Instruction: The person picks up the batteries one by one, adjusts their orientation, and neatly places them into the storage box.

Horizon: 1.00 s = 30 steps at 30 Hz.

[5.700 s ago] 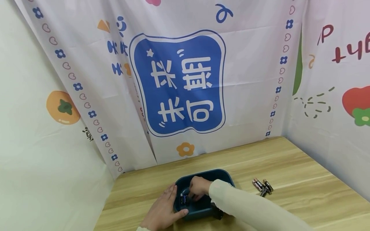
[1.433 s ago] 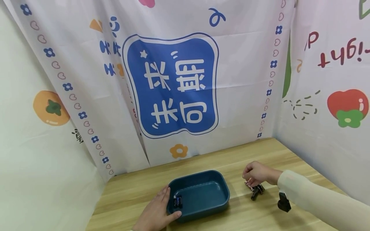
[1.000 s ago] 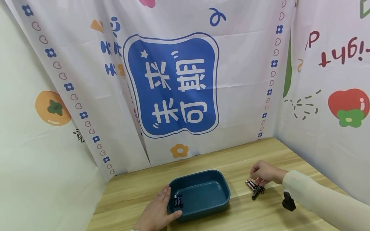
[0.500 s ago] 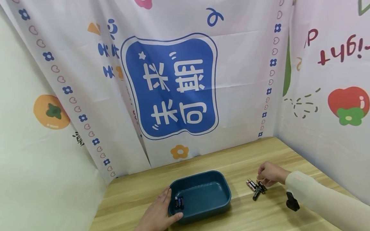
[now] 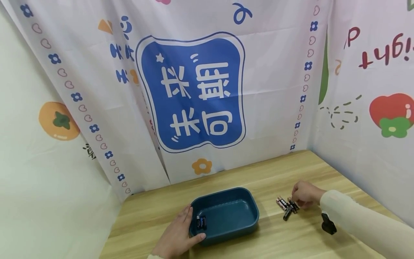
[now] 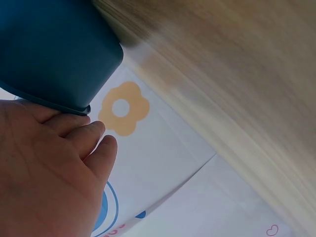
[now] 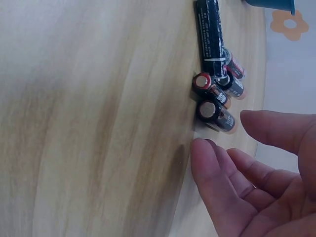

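My left hand rests against the left end of a dark teal plastic bin, its fingers along the outside and its thumb at the near rim. In the left wrist view those fingers lie fairly straight at the bin's edge. Inside the bin, near that end, lie two dark batteries side by side. My right hand is just right of a small pile of batteries on the table. In the right wrist view its thumb and fingers are apart with nothing between them, beside a black battery.
The batteries lie close together, a longer black one pointing away from the others. The wood-grain table ends at a printed cloth backdrop behind and at the sides. A black wrist camera hangs under the right sleeve.
My right hand has left the bin and moved right to the loose batteries, then slid a little further right along the pile. My left hand has stayed at the bin's left end.
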Available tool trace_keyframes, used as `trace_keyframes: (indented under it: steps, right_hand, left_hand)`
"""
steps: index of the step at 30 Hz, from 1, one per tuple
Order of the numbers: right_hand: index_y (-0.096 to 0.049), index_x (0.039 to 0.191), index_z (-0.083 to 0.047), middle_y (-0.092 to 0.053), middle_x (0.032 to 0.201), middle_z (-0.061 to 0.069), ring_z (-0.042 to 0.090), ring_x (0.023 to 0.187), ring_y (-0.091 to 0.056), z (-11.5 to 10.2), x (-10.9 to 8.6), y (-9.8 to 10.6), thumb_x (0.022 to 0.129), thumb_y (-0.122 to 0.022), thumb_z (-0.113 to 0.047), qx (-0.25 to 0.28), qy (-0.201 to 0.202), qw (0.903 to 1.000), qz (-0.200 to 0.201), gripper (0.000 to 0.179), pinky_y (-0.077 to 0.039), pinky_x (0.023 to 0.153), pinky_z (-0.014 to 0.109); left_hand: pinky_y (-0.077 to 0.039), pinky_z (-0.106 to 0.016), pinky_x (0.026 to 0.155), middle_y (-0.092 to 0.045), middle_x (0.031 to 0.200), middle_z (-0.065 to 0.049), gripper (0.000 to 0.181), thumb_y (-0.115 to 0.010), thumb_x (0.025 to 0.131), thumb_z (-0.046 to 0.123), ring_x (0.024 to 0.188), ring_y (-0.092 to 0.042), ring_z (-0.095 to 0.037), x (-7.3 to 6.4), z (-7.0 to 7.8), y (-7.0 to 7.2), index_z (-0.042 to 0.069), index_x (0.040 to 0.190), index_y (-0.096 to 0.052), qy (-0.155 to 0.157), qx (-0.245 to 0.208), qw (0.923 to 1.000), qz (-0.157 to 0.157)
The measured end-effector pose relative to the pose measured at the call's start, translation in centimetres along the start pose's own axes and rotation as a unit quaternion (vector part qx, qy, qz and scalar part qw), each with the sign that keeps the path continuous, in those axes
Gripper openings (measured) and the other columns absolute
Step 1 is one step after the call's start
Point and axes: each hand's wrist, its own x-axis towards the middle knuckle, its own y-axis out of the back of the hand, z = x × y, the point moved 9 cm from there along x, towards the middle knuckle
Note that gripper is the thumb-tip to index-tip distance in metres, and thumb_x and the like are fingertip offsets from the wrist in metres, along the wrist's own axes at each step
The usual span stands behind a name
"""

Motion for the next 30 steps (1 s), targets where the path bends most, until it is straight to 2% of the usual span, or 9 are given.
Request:
trace_keyframes:
  steps: [7,17,24,30]
  right_hand:
    - [-0.059,0.086,0.001,-0.055,0.069,0.011,0.016,0.056,-0.05,-0.1,-0.4,-0.9,0.085,-0.063,0.004,-0.004,0.0,1.0,-0.005,0.006,-0.05,0.047,0.029]
    - [-0.061,0.084,0.0,-0.057,0.069,0.01,0.016,0.054,-0.053,-1.5,0.0,-0.3,0.081,-0.066,0.004,-0.055,0.017,0.9983,0.006,0.007,-0.052,0.048,0.028]
    - [-0.062,0.083,-0.002,-0.058,0.068,0.01,0.014,0.052,-0.052,-1.4,0.3,-0.8,0.081,-0.065,0.005,-0.061,0.013,0.998,0.001,0.008,-0.051,0.046,0.027]
    - [-0.061,0.081,-0.002,-0.058,0.068,0.009,0.014,0.051,-0.052,-1.5,0.5,-0.9,0.083,-0.065,0.005,-0.078,0.022,0.9967,0.002,0.008,-0.051,0.046,0.026]
  left_hand:
    - [-0.028,-0.054,0.11,-0.019,0.159,-0.017,0.106,-0.037,0.085,0.08,0.142,-0.025,-0.034,-0.1,-0.3,-0.4,-0.001,0.152,-0.026,0.006,-0.005,0.9999,-0.014]
    - [-0.03,-0.053,0.109,-0.019,0.158,-0.018,0.101,-0.039,0.089,0.075,0.142,-0.026,-0.034,0.0,0.1,0.1,-0.002,0.152,-0.025,-0.012,-0.009,0.9997,0.02]
    - [-0.028,-0.052,0.11,-0.019,0.159,-0.017,0.104,-0.038,0.086,0.079,0.142,-0.025,-0.034,-0.1,0.0,0.0,-0.001,0.152,-0.026,0.003,-0.004,1.0,0.002]
    - [-0.028,-0.053,0.11,-0.018,0.159,-0.016,0.104,-0.038,0.087,0.079,0.142,-0.025,-0.034,-0.1,0.1,0.2,-0.001,0.152,-0.025,0.001,-0.011,0.9999,0.001]
